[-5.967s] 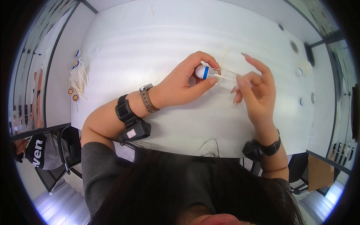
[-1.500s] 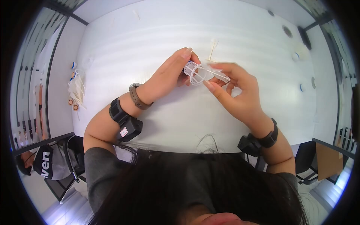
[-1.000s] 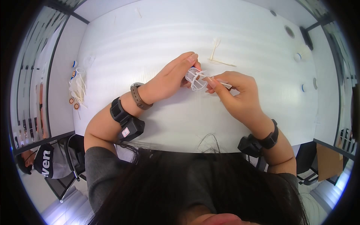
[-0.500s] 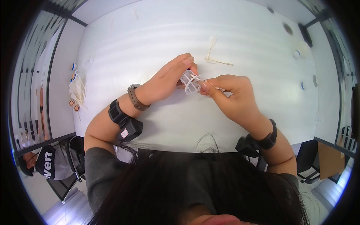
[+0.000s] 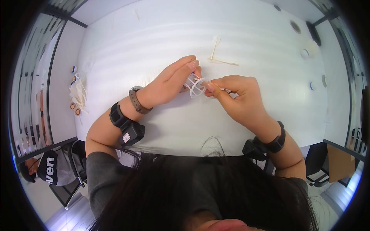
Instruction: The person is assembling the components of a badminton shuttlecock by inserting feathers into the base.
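My left hand (image 5: 169,81) is closed around the left side of a small white round frame with spokes (image 5: 197,88), which looks like an open cage or wheel. The frame is tilted above the table, its open ribbed end facing toward me. On its right edge, the thumb and fingers of my right hand (image 5: 243,98) are pinched together. What lies between those right fingertips is partly hidden, but they touch the frame's rim. Beyond my hands, thin pale strips (image 5: 223,61) lie on the table at an angle to each other.
At the table's left edge lies a pile of thin white strips (image 5: 79,95) with several round caps (image 5: 78,112) beside it. On the right are white pieces with blue ends (image 5: 312,85) and a round table hole (image 5: 295,26). A seated person (image 5: 50,167) shows beyond the left panel.
The white frame has turned slightly in my fingers. Both hands stay in nearly the same place, and the whole view has shifted a little.
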